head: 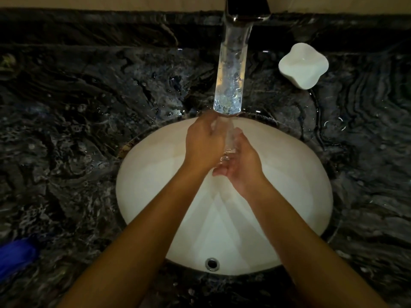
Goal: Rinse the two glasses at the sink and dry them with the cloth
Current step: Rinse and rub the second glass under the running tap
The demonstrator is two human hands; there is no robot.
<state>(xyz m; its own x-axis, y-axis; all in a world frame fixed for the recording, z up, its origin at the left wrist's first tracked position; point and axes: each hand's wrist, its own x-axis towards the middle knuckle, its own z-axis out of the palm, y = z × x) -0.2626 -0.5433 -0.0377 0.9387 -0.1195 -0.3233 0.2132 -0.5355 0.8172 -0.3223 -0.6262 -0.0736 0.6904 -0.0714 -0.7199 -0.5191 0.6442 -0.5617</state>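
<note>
My two hands meet over the white basin (pixel 155 185), right under the wide stream of water (pixel 231 70) falling from the chrome tap (pixel 246 10). A clear glass (pixel 228 145) is between them, hard to make out in the running water. My left hand (pixel 204 145) curls around it from the left. My right hand (pixel 241 165) cups it from the right, thumb up and fingers beneath. At the lower left edge a blue cloth (pixel 15 256) lies on the counter. A faint ring of glints (pixel 333 125) on the counter at right may be the second glass.
Dark veined marble counter (pixel 66 130) surrounds the oval basin and is wet near the tap. A white lobed dish (pixel 303 65) stands at the back right. The overflow hole (pixel 212 263) sits in the basin's near wall.
</note>
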